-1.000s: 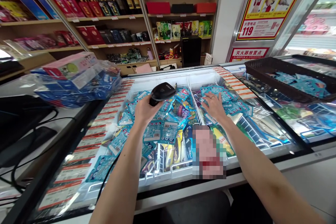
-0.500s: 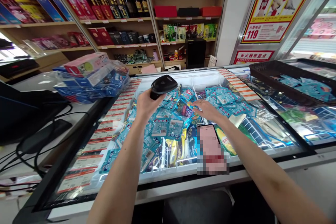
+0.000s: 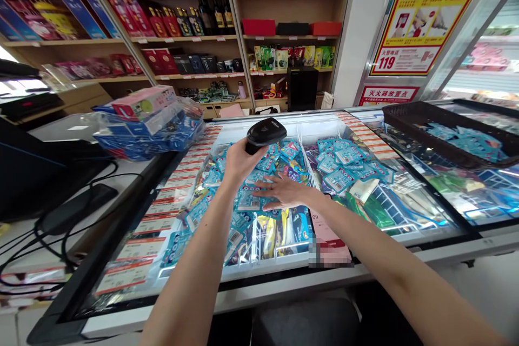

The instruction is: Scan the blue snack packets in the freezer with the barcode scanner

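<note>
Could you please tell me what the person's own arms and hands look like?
The left hand and right hand are without gloves, and both forearms are bare, with no sleeves or watch in view. A finger of the right hand may wear a thin ring.

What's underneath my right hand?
Blue packets show around the fingers of your right hand. Whatever lies directly beneath the palm is covered, so I can't tell what's there or whether the hand touches it.
</note>
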Action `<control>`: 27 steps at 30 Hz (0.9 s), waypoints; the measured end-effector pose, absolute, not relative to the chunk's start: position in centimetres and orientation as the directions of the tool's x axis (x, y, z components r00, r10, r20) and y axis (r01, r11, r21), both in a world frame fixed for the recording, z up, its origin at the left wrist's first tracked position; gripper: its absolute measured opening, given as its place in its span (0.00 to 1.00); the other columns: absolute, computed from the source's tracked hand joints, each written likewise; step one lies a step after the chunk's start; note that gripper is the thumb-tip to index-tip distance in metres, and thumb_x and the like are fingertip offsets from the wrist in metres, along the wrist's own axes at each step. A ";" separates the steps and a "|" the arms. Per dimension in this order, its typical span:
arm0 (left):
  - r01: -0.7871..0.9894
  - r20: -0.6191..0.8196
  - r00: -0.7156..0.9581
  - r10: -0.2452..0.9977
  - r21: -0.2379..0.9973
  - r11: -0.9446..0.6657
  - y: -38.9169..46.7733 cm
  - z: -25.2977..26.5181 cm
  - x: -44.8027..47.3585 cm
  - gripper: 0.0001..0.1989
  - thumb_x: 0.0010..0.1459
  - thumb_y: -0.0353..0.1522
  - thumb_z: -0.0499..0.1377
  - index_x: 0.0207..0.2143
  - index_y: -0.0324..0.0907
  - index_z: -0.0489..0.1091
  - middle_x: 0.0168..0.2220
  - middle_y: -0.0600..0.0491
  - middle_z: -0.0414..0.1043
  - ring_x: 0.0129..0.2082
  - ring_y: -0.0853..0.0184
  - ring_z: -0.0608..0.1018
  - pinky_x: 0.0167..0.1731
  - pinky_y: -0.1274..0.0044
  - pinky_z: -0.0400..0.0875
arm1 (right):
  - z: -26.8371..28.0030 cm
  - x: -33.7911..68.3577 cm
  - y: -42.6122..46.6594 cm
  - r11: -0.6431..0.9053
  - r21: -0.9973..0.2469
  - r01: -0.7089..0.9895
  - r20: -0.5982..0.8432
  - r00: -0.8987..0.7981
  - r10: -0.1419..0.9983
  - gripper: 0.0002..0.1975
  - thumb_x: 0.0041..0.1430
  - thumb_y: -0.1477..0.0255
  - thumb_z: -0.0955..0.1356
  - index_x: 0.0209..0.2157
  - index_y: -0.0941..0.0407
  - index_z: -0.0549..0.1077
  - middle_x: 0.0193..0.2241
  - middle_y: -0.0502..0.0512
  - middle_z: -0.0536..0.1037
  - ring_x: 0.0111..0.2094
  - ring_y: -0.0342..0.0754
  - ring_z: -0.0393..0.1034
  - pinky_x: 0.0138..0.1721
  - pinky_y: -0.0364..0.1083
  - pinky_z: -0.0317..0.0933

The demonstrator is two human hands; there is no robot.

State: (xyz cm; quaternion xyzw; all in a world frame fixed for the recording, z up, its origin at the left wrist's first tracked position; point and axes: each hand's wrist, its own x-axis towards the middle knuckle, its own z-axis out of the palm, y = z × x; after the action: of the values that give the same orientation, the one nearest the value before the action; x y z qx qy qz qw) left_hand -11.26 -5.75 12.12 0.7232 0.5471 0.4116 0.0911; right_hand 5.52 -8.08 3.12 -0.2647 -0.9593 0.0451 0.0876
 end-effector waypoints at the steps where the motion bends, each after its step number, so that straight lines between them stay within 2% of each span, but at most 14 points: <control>1: 0.724 0.495 0.072 0.866 0.571 -0.386 -5.7 12.0 -11.2 0.26 0.50 0.51 0.57 0.34 0.37 0.75 0.25 0.52 0.73 0.28 0.65 0.73 0.25 0.79 0.61 | 3.0 5.6 -7.9 0.853 -0.121 0.508 0.132 -0.843 0.521 0.30 0.62 0.48 0.58 0.63 0.42 0.58 0.66 0.47 0.54 0.65 0.62 0.48 0.62 0.63 0.45; 5: 0.746 0.498 0.067 0.865 0.550 -0.375 -5.7 11.0 -11.7 0.25 0.49 0.51 0.57 0.33 0.38 0.75 0.28 0.51 0.75 0.31 0.63 0.74 0.26 0.78 0.62 | 2.9 7.6 -6.5 0.810 -0.069 0.583 0.159 -0.795 0.586 0.27 0.64 0.52 0.59 0.62 0.44 0.60 0.65 0.49 0.57 0.65 0.60 0.50 0.62 0.61 0.46; 9: 0.750 0.441 0.018 0.897 0.587 -0.304 -5.6 9.8 -12.4 0.26 0.49 0.52 0.57 0.34 0.37 0.75 0.27 0.49 0.74 0.29 0.63 0.74 0.25 0.78 0.62 | 2.7 10.5 -5.8 0.756 -0.049 0.653 0.236 -0.728 0.644 0.26 0.66 0.56 0.58 0.61 0.50 0.63 0.64 0.54 0.60 0.63 0.58 0.56 0.61 0.58 0.50; 14: 0.736 0.389 -0.015 0.921 0.628 -0.253 -5.6 8.4 -12.3 0.26 0.48 0.52 0.57 0.36 0.39 0.75 0.28 0.49 0.75 0.29 0.61 0.75 0.24 0.77 0.61 | 3.0 12.3 -6.0 0.592 -0.064 0.803 0.268 -0.558 0.785 0.27 0.65 0.54 0.59 0.57 0.56 0.68 0.60 0.60 0.66 0.58 0.56 0.62 0.57 0.53 0.57; 17: 0.774 0.395 -0.043 0.918 0.594 -0.220 -5.5 7.7 -12.0 0.26 0.48 0.53 0.57 0.35 0.41 0.75 0.29 0.48 0.76 0.31 0.58 0.77 0.25 0.76 0.61 | 3.5 12.7 -6.2 0.503 -0.052 0.862 0.256 -0.476 0.842 0.28 0.64 0.52 0.59 0.53 0.58 0.71 0.55 0.64 0.71 0.54 0.58 0.66 0.52 0.54 0.61; 22: 0.835 0.396 -0.050 0.917 0.520 -0.179 -5.5 7.4 -11.5 0.25 0.50 0.52 0.56 0.40 0.44 0.75 0.33 0.47 0.77 0.34 0.56 0.77 0.26 0.75 0.62 | 4.5 13.4 -5.8 0.405 -0.089 0.910 0.210 -0.380 0.901 0.28 0.61 0.50 0.61 0.46 0.58 0.75 0.47 0.64 0.76 0.48 0.58 0.70 0.44 0.50 0.65; 25: 0.857 0.399 -0.059 0.915 0.490 -0.158 -5.4 7.3 -11.3 0.24 0.51 0.52 0.55 0.39 0.45 0.75 0.34 0.46 0.77 0.33 0.56 0.77 0.26 0.75 0.62 | 4.9 13.8 -4.4 0.310 -0.132 0.942 0.189 -0.283 0.940 0.24 0.64 0.54 0.59 0.41 0.57 0.76 0.43 0.63 0.78 0.46 0.58 0.72 0.43 0.50 0.65; 27: 0.868 0.396 -0.051 0.917 0.472 -0.155 -5.2 7.1 -11.3 0.23 0.51 0.52 0.55 0.38 0.45 0.75 0.33 0.46 0.77 0.32 0.56 0.77 0.26 0.75 0.62 | 4.9 13.8 -2.9 0.265 -0.162 0.950 0.212 -0.229 0.950 0.22 0.67 0.59 0.57 0.45 0.57 0.75 0.44 0.63 0.78 0.47 0.58 0.72 0.46 0.51 0.64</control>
State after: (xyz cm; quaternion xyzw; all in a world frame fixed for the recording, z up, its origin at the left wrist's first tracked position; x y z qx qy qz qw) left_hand -11.31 -5.25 7.06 0.6877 0.6488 0.3236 0.0376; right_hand 13.81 -2.93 4.85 -0.6061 -0.7839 -0.0007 0.1347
